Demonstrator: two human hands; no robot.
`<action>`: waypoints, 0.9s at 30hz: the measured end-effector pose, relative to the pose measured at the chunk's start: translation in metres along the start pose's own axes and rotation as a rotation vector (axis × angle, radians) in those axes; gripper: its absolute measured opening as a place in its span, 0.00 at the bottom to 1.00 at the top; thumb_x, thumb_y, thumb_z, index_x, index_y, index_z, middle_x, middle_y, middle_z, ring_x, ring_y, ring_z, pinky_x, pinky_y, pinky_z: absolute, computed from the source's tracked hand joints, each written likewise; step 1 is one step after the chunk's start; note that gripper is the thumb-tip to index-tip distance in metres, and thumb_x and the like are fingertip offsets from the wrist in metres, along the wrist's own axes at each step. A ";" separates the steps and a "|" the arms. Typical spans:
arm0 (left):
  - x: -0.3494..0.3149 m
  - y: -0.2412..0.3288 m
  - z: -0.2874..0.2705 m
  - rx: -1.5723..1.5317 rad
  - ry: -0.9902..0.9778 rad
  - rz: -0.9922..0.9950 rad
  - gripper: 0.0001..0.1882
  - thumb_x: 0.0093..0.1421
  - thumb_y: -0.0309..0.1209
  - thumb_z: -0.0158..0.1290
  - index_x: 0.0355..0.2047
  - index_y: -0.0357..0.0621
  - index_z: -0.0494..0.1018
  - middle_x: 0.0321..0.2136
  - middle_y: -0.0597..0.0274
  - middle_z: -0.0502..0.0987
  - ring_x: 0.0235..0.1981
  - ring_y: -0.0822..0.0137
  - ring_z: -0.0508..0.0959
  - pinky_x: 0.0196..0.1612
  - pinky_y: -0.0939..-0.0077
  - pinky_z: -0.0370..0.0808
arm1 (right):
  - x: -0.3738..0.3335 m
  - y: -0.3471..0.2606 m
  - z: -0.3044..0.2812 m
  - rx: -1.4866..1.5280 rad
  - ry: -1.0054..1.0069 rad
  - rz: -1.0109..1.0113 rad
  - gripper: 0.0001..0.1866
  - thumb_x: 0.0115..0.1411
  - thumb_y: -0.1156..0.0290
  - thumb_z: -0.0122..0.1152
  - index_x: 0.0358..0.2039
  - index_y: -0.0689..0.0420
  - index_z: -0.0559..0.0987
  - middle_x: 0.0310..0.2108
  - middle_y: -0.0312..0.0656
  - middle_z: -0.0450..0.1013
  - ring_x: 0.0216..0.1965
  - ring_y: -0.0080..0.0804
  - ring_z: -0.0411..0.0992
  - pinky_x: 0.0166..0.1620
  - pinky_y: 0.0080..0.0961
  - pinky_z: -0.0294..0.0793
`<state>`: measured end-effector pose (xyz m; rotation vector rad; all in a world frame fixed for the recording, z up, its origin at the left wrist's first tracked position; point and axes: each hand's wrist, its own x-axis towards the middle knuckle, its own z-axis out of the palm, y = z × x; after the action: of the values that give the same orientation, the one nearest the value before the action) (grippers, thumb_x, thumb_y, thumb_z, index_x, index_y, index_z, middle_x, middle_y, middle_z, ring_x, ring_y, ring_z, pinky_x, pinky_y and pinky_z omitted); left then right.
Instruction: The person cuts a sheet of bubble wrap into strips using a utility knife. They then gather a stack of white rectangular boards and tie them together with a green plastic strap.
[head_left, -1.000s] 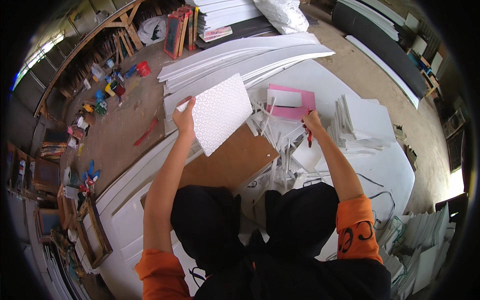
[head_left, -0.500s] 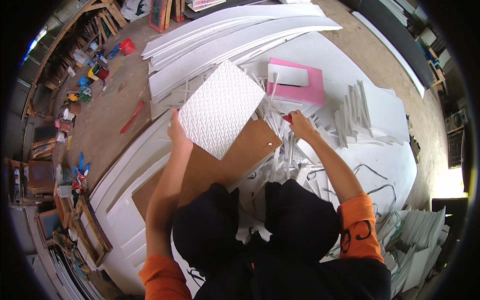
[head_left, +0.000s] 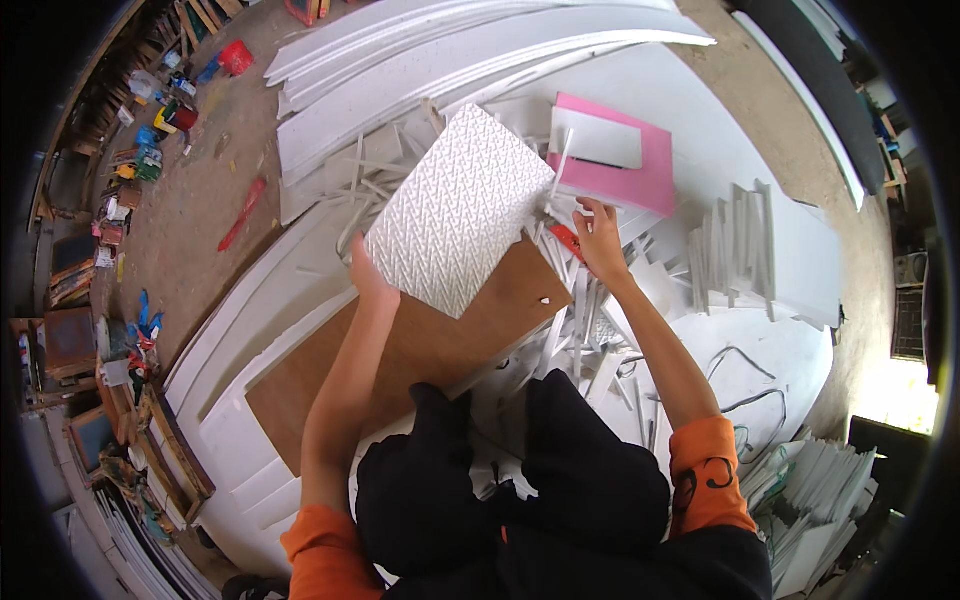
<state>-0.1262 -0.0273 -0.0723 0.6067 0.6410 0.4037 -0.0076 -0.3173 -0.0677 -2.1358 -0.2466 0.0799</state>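
My left hand (head_left: 374,276) grips the left edge of a white foam panel (head_left: 460,212) with a raised herringbone pattern, its fingers partly hidden behind it. The panel is tilted over a brown board (head_left: 420,340). At the panel's right side, my right hand (head_left: 601,243) has a red-handled cutter (head_left: 566,240) against the palm, with the index finger and thumb raised toward the panel's corner. I cannot make out the blade. A thin white strip (head_left: 566,157) stands just beyond that hand, in front of a pink box (head_left: 655,170).
Loose white offcuts (head_left: 600,375) litter the surface between my knees and the pink box. Upright white panels (head_left: 735,245) stand at the right. Long white sheets (head_left: 400,90) are stacked along the far side. Dark straps (head_left: 750,395) lie at the right, and paint containers (head_left: 175,115) stand far left.
The view has shifted slightly. My right hand has turned and its fingers have lifted, exposing more of the red cutter. A thin white strip now shows upright beside the pink box.
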 end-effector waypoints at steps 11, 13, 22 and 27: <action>-0.138 0.039 0.262 0.496 -0.563 0.705 0.11 0.53 0.33 0.50 0.20 0.40 0.66 0.18 0.68 0.66 0.23 0.78 0.62 0.29 0.84 0.60 | -0.063 -0.174 -0.175 1.077 -0.245 0.127 0.39 0.58 0.51 0.41 0.57 0.61 0.37 0.56 0.59 0.44 0.51 0.52 0.59 0.51 0.38 0.63; -0.190 0.028 0.287 0.624 -0.779 0.947 0.09 0.54 0.29 0.49 0.20 0.38 0.66 0.18 0.69 0.67 0.23 0.78 0.63 0.29 0.84 0.62 | -0.083 -0.187 -0.206 1.156 -0.148 0.067 0.40 0.57 0.48 0.39 0.57 0.60 0.34 0.56 0.59 0.43 0.52 0.55 0.57 0.52 0.39 0.62; -0.293 -0.083 0.351 0.671 -1.581 1.487 0.12 0.44 0.33 0.57 0.27 0.42 0.69 0.26 0.62 0.70 0.32 0.65 0.72 0.39 0.73 0.68 | -0.162 -0.114 -0.359 1.267 0.361 -0.066 0.19 0.59 0.65 0.42 0.45 0.63 0.55 0.45 0.52 0.57 0.48 0.49 0.60 0.52 0.46 0.62; -0.288 -0.146 0.351 0.931 -1.294 1.473 0.19 0.46 0.35 0.56 0.37 0.44 0.67 0.45 0.56 0.63 0.45 0.57 0.65 0.50 0.65 0.59 | -0.166 -0.056 -0.388 1.290 0.727 -0.041 0.19 0.57 0.75 0.43 0.48 0.62 0.52 0.46 0.51 0.56 0.47 0.49 0.61 0.49 0.48 0.65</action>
<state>-0.0832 -0.4273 0.1844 1.9675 -1.0997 0.9095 -0.1188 -0.6414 0.1849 -0.7761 0.1777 -0.4444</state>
